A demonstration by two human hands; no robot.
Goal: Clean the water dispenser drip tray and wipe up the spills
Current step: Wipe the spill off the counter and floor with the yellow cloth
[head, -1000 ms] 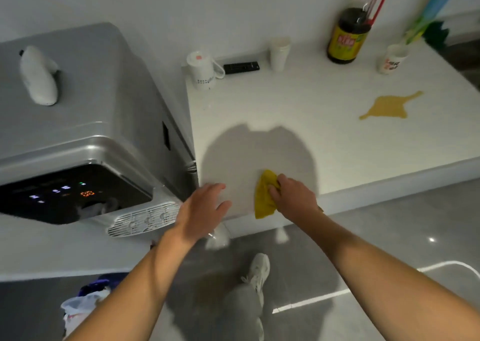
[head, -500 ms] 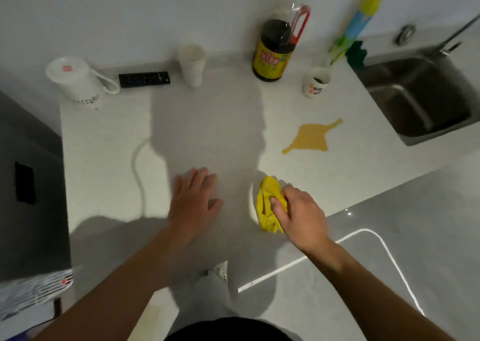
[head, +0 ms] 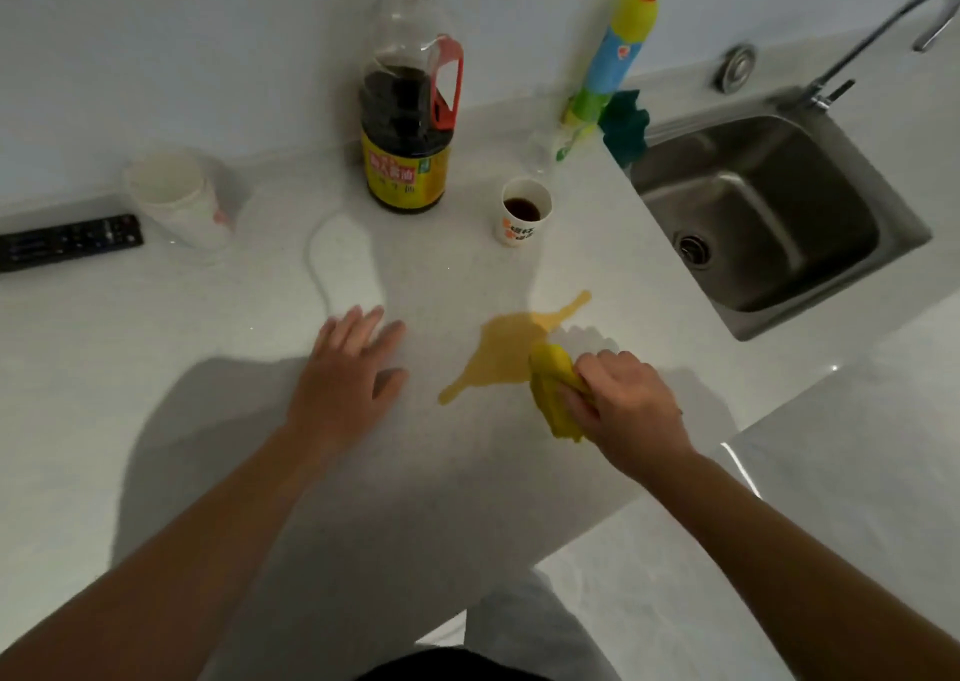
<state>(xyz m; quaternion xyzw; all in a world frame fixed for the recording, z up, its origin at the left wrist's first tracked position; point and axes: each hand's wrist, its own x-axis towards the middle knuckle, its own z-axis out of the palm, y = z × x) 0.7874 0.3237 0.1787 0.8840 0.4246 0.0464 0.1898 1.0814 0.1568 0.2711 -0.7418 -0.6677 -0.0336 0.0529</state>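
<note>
Two hands over the white countertop (head: 156,368). My right hand (head: 628,410), lower right of centre, is clenched around a bunched yellow cloth (head: 553,394); the cloth presses down at the right edge of the yellow-brown spill (head: 498,355), touching it. The spill sits mid-frame, with one thin arm running up-right and another down-left.

My left hand (head: 348,374) lies left of the spill, palm down, fingers spread and flat on the counter, holding nothing, clear of the liquid.

Behind the spill: a small paper cup (head: 524,213) with dark liquid inside, upright. Just up-left of it, a large soy sauce bottle (head: 408,124) with red handle and yellow label, partly full. Upper centre-right, a yellow and blue cleaner bottle (head: 615,51) with red cap, against the wall, beside a dark green rag (head: 623,124). Steel sink (head: 769,213) and faucet (head: 883,31) at upper right. Far left: white cup (head: 176,197), black remote control (head: 67,241).

Drip tray and dispenser are out of frame.
</note>
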